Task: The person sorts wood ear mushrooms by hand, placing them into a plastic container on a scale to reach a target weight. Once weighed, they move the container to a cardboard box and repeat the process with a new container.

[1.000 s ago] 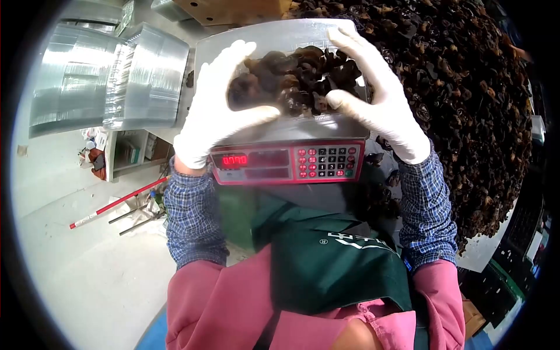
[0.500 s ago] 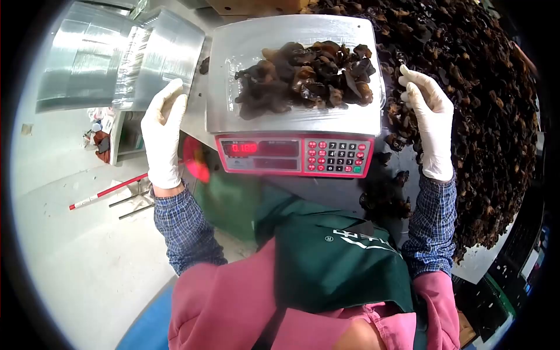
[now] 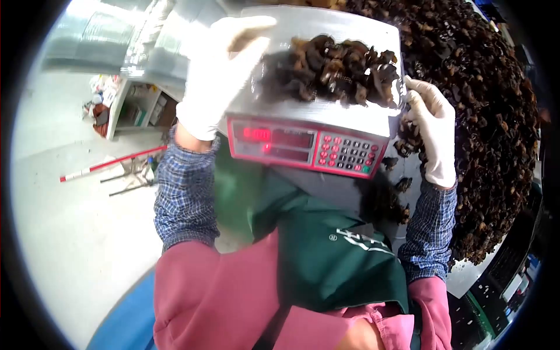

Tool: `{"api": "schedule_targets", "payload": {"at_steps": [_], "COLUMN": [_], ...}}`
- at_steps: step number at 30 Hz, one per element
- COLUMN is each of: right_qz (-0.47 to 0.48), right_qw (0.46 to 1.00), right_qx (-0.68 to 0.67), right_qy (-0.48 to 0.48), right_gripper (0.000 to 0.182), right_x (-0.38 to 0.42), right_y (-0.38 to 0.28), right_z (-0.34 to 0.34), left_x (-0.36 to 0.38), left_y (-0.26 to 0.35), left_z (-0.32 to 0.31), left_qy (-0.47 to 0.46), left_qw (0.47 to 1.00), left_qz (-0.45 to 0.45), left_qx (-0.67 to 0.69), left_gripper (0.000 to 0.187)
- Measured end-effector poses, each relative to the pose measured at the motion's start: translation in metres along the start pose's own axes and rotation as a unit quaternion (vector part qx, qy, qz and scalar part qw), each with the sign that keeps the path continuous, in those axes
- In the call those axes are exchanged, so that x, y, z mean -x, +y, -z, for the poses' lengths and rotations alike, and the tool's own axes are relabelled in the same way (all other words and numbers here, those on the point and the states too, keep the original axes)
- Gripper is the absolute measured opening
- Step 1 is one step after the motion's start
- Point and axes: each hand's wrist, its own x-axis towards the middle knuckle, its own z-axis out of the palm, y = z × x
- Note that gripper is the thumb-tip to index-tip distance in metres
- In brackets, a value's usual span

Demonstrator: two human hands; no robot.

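Observation:
In the head view, a clear plastic tray [image 3: 271, 87] heaped with dark wood ear mushrooms [image 3: 338, 67] sits on the metal pan of a red-framed digital scale [image 3: 318, 116]. My left hand [image 3: 221, 70], in a white glove, is blurred and reaches over the pan's left side, thumb and fingers apart around the tray's left end. At the right edge of the pan is my right hand [image 3: 431, 119], also gloved, its bent fingers slightly apart and fingertips close to the tray's right end. Red digits glow on the display, too blurred to read.
A large pile of wood ears [image 3: 478, 134] spreads over the right side, with a smaller clump [image 3: 385, 201] near the scale's front right. Stacked clear plastic trays [image 3: 99, 44] stand at the upper left. A red and white pole [image 3: 111, 163] is by the floor at left.
My left hand has moved right and up, over the pan's left side. My right hand has come closer to the pan's right edge. The view has shifted, and the display's digits differ.

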Motion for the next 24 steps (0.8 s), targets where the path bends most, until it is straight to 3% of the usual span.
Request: {"api": "schedule_targets", "payload": {"at_steps": [4, 6, 8, 10, 11, 14, 15, 18, 24], "right_qz": [0.006, 0.019, 0.004, 0.008, -0.026, -0.028, -0.019, -0.026, -0.034], "right_qw": [0.999, 0.998, 0.999, 0.998, 0.998, 0.999, 0.999, 0.999, 0.997], "right_qx": [0.008, 0.042, 0.021, 0.012, 0.012, 0.0, -0.014, -0.024, -0.051], "right_qy": [0.031, 0.051, 0.045, 0.057, 0.054, 0.045, 0.047, 0.041, 0.043], "right_gripper": [0.03, 0.031, 0.032, 0.032, 0.033, 0.032, 0.032, 0.032, 0.033], "right_x": [0.006, 0.008, 0.011, 0.012, 0.014, 0.011, 0.011, 0.01, 0.019], "right_y": [0.0, 0.004, 0.013, 0.019, 0.016, 0.025, 0.027, 0.029, 0.021], "right_z": [0.002, 0.007, 0.015, 0.02, 0.023, 0.025, 0.024, 0.022, 0.026], "left_x": [-0.046, -0.056, -0.057, -0.053, -0.053, -0.051, -0.049, -0.05, -0.052], "left_y": [0.0, -0.011, -0.018, -0.019, -0.019, -0.012, -0.018, -0.013, -0.004], "left_z": [-0.047, -0.06, -0.059, -0.046, -0.039, -0.023, -0.024, -0.019, -0.013], "left_qy": [-0.04, -0.091, -0.077, -0.126, -0.121, -0.096, -0.073, -0.053, -0.068], "left_qw": [0.972, 0.971, 0.973, 0.983, 0.978, 0.962, 0.962, 0.952, 0.919], "left_qz": [-0.196, -0.193, -0.195, 0.038, 0.073, 0.141, 0.12, 0.167, 0.175], "left_qx": [-0.12, -0.105, -0.099, 0.124, 0.152, 0.214, 0.235, 0.25, 0.348], "left_gripper": [0.031, 0.025, 0.017, 0.017, 0.02, 0.022, 0.023, 0.022, 0.02]}}
